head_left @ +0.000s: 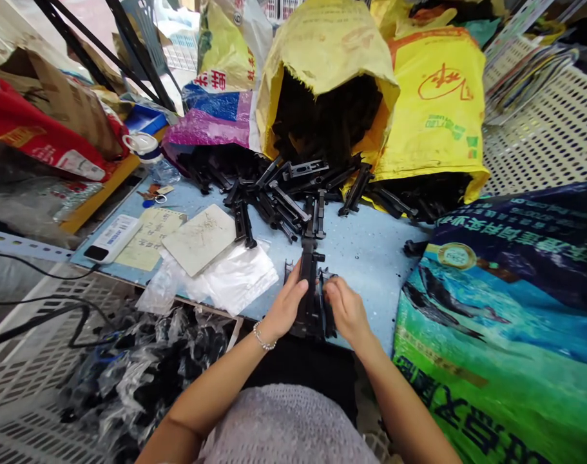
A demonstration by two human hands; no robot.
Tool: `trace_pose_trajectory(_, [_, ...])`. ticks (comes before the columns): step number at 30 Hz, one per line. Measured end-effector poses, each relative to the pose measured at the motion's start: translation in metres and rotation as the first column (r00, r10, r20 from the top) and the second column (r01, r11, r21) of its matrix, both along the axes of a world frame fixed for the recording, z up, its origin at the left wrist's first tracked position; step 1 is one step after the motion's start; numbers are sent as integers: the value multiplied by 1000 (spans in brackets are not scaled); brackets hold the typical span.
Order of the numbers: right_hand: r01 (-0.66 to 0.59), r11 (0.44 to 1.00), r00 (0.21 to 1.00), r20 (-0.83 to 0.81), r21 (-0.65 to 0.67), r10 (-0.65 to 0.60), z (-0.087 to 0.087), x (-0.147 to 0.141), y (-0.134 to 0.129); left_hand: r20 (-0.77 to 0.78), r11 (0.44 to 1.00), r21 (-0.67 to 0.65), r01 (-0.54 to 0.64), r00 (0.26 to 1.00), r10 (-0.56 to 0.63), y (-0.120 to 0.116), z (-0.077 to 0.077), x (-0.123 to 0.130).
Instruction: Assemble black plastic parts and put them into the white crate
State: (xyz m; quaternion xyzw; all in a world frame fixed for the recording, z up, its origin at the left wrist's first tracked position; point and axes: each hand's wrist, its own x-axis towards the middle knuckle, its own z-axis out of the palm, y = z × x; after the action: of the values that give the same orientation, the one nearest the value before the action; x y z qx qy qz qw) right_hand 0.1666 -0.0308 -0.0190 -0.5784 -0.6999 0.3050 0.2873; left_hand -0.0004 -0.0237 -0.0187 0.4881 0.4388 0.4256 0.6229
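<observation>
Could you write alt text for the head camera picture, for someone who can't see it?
A person's left hand holds a black part while the right hand touches pieces beside it, at a blue table; more black parts lie before an open yellow sack.

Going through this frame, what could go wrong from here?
The loose pile lies close to the part at the left hand, so pieces might get knocked. The clear bags overhang the table edge and could slip into the crate below.
</observation>
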Motion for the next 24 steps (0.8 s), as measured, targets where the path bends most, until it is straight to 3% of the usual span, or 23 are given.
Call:
trace_pose_trajectory(2, [38, 990, 999, 31, 135, -43, 3, -2, 21, 22, 998, -11, 69, 997, -68, -6, 7, -3])
trace_pose_trajectory(4, [6, 988, 999, -42, 156, 1, 4, -6, 43, 22, 995, 18, 94, 995, -95, -9, 8, -8])
trace_pose_trajectory(7, [-85, 991, 936, -349, -99, 46, 2, -15, 58, -74, 991, 117, 64, 996, -55, -6, 3, -18])
trace_pose_trajectory(9, [-167, 961, 896, -441, -223, 54, -1, -20, 50, -106, 988, 148, 31, 994, -15, 1, -3, -23])
trace_pose_trajectory(12, [-227, 967, 954, -226, -114, 198, -10, -26, 18, -77, 993, 106, -59, 995, 68, 9, -8, -26])
trace_pose_trajectory(15, [-277, 961, 960, 32, 4, 277, -18, -30, -11, -66, 996, 45, -71, 995, 74, 14, -9, -31])
trace_pose_trajectory(17, [-341, 937, 935, 80, -78, 347, -20, -31, -12, -128, 995, 74, -68, 989, 77, 15, -9, -41])
trace_pose_trajectory(19, [-349, 921, 924, 102, -173, 369, -19, -30, 8, -289, 984, 139, -114, 946, 150, 14, -14, -56])
trace_pose_trajectory(20, [-289, 941, 941, 131, -174, 313, -18, -28, 25, -383, 977, 158, -140, 904, 192, 13, -18, -63])
trace_pose_trajectory(22, [-40, 997, 972, 227, -69, 55, -17, -25, 69, -529, 976, 129, -176, 820, 218, 8, -32, -73])
trace_pose_trajectory(24, [200, 978, 926, 317, 53, -206, -18, -21, 117, -576, 978, 79, -193, 792, 203, 2, -51, -71])
